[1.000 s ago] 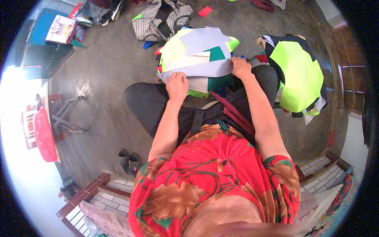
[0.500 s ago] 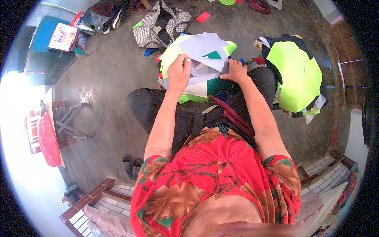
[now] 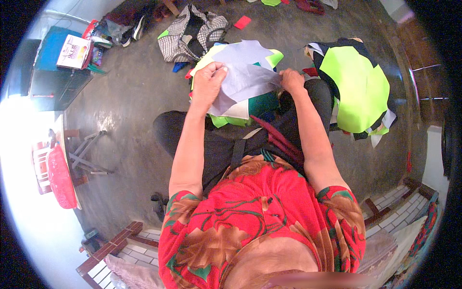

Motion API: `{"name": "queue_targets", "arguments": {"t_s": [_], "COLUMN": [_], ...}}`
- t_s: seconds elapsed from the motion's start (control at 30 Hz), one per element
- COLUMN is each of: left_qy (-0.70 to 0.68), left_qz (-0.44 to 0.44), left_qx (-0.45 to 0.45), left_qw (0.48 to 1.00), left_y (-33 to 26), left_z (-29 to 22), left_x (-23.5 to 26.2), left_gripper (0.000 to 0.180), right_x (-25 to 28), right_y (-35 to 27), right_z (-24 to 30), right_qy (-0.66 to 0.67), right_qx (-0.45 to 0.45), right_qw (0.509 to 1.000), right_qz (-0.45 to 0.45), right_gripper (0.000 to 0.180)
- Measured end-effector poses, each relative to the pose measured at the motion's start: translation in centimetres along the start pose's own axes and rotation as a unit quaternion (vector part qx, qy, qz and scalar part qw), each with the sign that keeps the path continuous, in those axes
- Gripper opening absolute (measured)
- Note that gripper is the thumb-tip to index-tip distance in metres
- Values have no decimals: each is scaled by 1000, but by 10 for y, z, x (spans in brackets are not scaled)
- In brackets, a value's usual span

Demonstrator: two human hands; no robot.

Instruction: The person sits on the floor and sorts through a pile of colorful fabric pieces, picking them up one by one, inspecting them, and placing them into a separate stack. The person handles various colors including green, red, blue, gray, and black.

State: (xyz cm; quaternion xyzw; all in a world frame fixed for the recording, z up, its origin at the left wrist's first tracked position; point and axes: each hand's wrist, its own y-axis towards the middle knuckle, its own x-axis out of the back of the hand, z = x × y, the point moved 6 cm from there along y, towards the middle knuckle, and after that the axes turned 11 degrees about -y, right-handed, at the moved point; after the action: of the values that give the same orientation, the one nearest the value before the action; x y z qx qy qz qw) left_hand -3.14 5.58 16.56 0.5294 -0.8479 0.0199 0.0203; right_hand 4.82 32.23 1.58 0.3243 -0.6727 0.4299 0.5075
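Note:
A piece of thin grey fabric (image 3: 248, 82) is stretched between my two hands over the space in front of my knees. My left hand (image 3: 208, 85) pinches its left edge, thumb on top. Its right end is gripped in the closed fingers of my right hand (image 3: 291, 81). Beneath and beyond it lies a pile of fabric pieces: a pale grey one (image 3: 245, 48) on top, lime-yellow, white and dark green (image 3: 263, 104) ones below. What the pile rests on is hidden.
To my right stands a second heap, topped by a lime-yellow fabric piece (image 3: 358, 89). A checked bag (image 3: 180, 36) lies open on the floor ahead, with a red scrap (image 3: 242, 22) beside it. At the left are a folding metal stand (image 3: 89, 151) and a red plastic item (image 3: 61, 178).
My hands have moved apart and drawn the grey fabric, folded up before, flatter between them. My right hand has closed on its end.

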Motion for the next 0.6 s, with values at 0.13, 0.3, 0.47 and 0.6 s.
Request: {"name": "queue_targets", "arguments": {"t_s": [0.13,0.3,0.47,0.6], "left_qy": [-115,-113,119,383], "left_qz": [22,34,16,33], "left_qx": [112,196,293,180], "left_qw": [987,974,948,906], "left_y": [-11,-16,-16,-13], "left_z": [15,69,128,161], "left_x": [23,61,93,108], "left_gripper": [16,15,26,31], "right_x": [1,6,6,24], "right_y": [3,0,1,-1], "right_z": [-6,-5,-9,-16], "right_qy": [24,12,29,102], "right_qx": [-11,-16,-50,-47], "right_qw": [999,999,998,980], "right_qz": [43,50,15,-164], "right_gripper": [21,27,36,33]}}
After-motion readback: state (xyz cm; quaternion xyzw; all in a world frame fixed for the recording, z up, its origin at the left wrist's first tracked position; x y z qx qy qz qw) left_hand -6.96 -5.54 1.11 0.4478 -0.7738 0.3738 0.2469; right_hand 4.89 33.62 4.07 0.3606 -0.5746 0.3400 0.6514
